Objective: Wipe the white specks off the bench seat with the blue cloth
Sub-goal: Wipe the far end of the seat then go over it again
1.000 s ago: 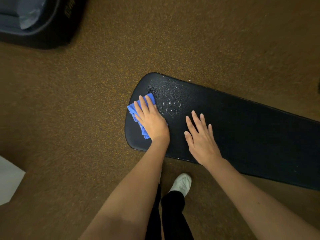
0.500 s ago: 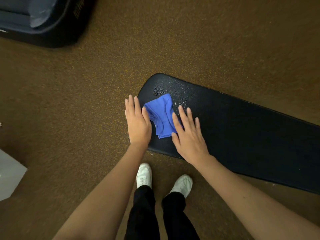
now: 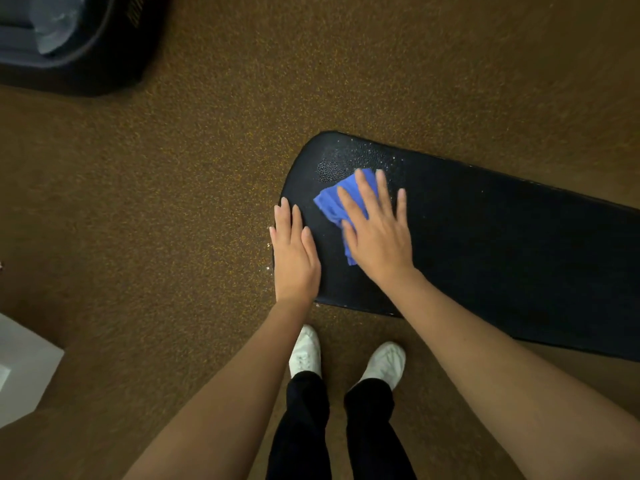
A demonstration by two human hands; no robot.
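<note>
The black padded bench seat [image 3: 502, 244] runs from centre to the right edge. A crumpled blue cloth [image 3: 334, 202] lies near its rounded left end. My right hand [image 3: 377, 233] presses flat on the cloth with straight, spread fingers, covering most of it. My left hand [image 3: 294, 254] rests flat on the seat's left edge, fingers straight, beside the cloth and apart from it. White specks [image 3: 377, 157] show on the seat just beyond my right fingertips, toward the far edge.
Brown speckled floor [image 3: 173, 202] surrounds the bench. A dark machine base [image 3: 90, 46] sits at the top left. A white object [image 3: 24, 368] is at the left edge. My white shoes [image 3: 304, 351] stand just in front of the bench.
The cloth passed from under my left hand to under my right hand. My left hand slid to the seat's left edge. The big patch of specks in mid-seat no longer shows.
</note>
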